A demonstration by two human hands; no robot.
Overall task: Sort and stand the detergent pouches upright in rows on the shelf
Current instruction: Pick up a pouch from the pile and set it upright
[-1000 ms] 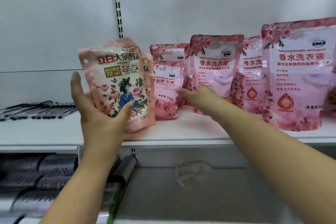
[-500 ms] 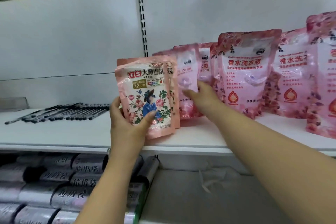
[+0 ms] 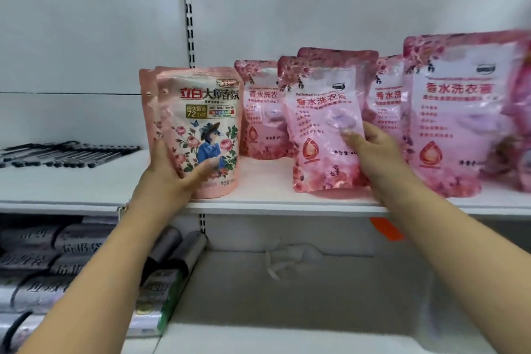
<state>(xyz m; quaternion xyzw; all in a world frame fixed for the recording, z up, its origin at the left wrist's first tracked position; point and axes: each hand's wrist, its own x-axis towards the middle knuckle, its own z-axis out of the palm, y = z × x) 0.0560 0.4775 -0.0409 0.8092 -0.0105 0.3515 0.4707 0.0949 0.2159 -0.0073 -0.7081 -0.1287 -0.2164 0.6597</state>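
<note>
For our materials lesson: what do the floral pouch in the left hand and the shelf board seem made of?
Floral pouch: seemingly glossy flexible plastic film; it shows glare streaks and creases.
Shelf board: probably white-painted metal, smooth and matt, with a thin straight front edge; coated board cannot be ruled out.

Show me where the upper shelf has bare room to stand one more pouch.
Bare board lies between the black items at far left and the floral pouch held by the left hand. A narrower strip lies between that pouch and the tilted pink pouch in the right hand. Rightward, pink pouches crowd.
</note>
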